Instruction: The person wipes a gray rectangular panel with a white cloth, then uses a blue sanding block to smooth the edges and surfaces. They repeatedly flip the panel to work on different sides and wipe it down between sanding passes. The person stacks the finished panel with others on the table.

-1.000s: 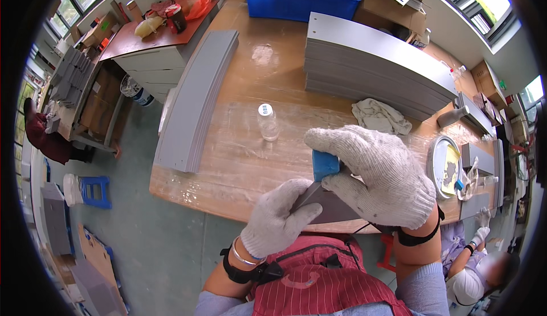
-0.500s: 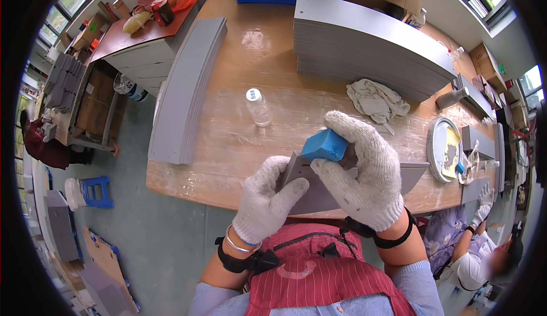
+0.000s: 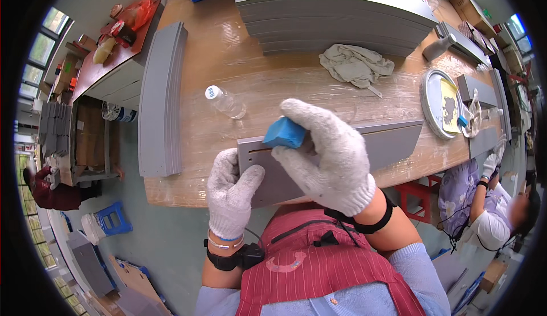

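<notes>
- Since the earlier frame, the grey panel (image 3: 393, 142) has swung round so its slotted face shows more squarely, and the blue block (image 3: 284, 132) is now nearer its left end. The view has shifted too.
- Left hand (image 3: 232, 193), white knit glove: clamped on the panel's left end, thumb on the front face.
- Right hand (image 3: 327, 156), matching glove: fingers and thumb closed around the block at the panel's top edge. Can't tell how hard it's pressing, if at all.
- Panel's held up at the near edge of the counter (image 3: 211, 48), slot running just under its top edge.
- Writing: blue characters on the white cap (image 3: 212, 92) of the clear bottle (image 3: 231, 106). No lettering I can make out on the panel or block.
- Count: one panel in hand, one block in hand, two big grey stacks (left stack (image 3: 159, 105), back stack (image 3: 342, 8); can't count the layers cleanly), one crumpled rag (image 3: 356, 65).
- Two other people: one right (image 3: 478, 219), one far left (image 3: 54, 193).
</notes>
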A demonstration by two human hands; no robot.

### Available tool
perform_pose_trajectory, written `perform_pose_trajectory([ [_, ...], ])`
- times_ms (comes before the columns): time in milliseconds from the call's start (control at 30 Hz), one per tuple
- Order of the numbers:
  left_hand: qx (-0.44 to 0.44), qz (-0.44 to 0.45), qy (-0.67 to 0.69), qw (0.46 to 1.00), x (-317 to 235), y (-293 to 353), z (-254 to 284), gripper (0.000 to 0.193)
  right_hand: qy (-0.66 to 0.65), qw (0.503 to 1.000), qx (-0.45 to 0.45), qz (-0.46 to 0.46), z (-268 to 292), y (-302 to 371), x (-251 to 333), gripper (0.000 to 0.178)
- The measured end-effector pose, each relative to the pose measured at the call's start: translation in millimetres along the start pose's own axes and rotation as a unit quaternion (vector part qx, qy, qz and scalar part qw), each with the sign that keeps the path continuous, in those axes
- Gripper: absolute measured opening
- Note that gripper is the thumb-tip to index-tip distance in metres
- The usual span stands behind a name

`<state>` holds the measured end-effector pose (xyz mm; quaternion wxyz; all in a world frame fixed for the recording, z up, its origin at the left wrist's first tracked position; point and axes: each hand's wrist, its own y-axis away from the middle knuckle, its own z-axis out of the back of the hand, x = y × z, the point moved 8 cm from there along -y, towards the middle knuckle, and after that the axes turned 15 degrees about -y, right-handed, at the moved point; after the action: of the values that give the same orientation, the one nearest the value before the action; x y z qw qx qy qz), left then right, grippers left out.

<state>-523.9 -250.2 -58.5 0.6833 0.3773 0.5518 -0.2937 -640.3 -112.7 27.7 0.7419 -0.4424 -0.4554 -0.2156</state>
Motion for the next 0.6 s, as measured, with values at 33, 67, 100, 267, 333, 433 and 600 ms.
perform_pose_trajectory([
  [33, -0.003, -0.006, 0.022, 1.000, 1.2, 0.8, 0.0, 0.032, 0.012, 0.999, 0.003, 0.036, -1.6, -0.4, 1.7, 0.049],
  [67, -0.004, 0.000, 0.001, 1.000, -1.1, 1.8, 0.9, 0.032, 0.015, 0.999, -0.005, 0.034, 3.3, 2.3, -2.3, 0.049],
  [100, -0.009, 0.006, -0.020, 1.000, -0.7, 1.9, 3.5, 0.031, 0.016, 0.999, -0.011, 0.031, 6.4, 5.7, -9.5, 0.049],
  [267, -0.041, -0.007, -0.052, 0.998, 10.1, -1.3, 9.3, 0.031, 0.085, 0.987, -0.093, -0.101, 82.5, 41.3, -59.8, 0.046],
  [333, -0.055, -0.001, -0.066, 0.996, 15.6, -2.8, 11.7, 0.031, 0.146, 0.968, -0.156, -0.131, 133.4, 67.7, -90.9, 0.044],
  [433, -0.044, -0.004, -0.085, 0.995, 15.9, -7.0, 11.5, 0.031, 0.231, 0.940, -0.203, -0.147, 176.1, 82.5, -106.5, 0.044],
  [600, -0.055, -0.015, -0.104, 0.993, 16.4, -12.3, 14.8, 0.033, 0.070, 0.977, -0.169, -0.107, 126.3, 57.6, -85.7, 0.045],
])
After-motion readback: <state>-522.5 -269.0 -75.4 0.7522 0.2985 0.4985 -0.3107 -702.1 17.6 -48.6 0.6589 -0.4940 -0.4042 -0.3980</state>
